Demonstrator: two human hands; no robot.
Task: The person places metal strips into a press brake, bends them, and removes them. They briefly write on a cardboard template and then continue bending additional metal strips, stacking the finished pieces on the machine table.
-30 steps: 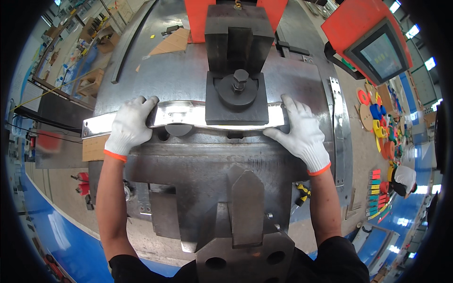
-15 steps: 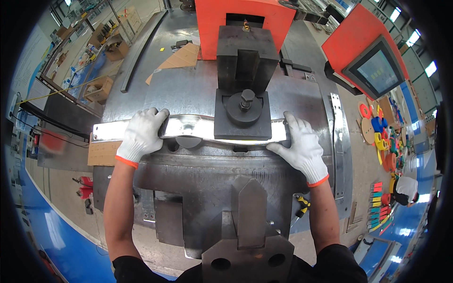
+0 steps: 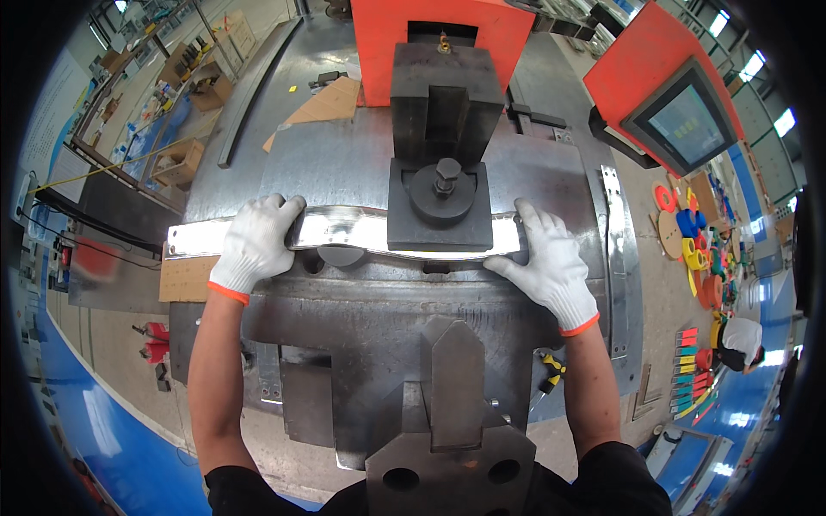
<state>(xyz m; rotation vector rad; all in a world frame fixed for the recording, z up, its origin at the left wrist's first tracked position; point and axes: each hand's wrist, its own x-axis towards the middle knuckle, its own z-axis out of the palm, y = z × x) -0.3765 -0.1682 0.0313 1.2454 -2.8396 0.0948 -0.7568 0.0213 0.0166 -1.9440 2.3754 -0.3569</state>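
A long shiny metal bar [image 3: 348, 230] lies across the steel bed [image 3: 344, 163] of a large press, passing under a dark tool block [image 3: 440, 205] with a big bolt on top. My left hand [image 3: 254, 242], in a white glove with an orange cuff, grips the bar left of the block. My right hand [image 3: 548, 261], gloved the same way, lies spread on the bar's right end, just beside the block. The bar's middle is hidden under the block.
An orange press frame [image 3: 447, 34] rises behind the block. An orange control console with a screen [image 3: 680, 107] stands at the right. A dark wedge-shaped die [image 3: 452, 387] sits close to me. Coloured discs [image 3: 693, 241] and a crouching person [image 3: 738, 340] are on the floor at right; cardboard boxes [image 3: 185, 159] at left.
My view has shifted so the press sits lower in the picture. Both hands stay on the bar; the left one has slid slightly toward the block.
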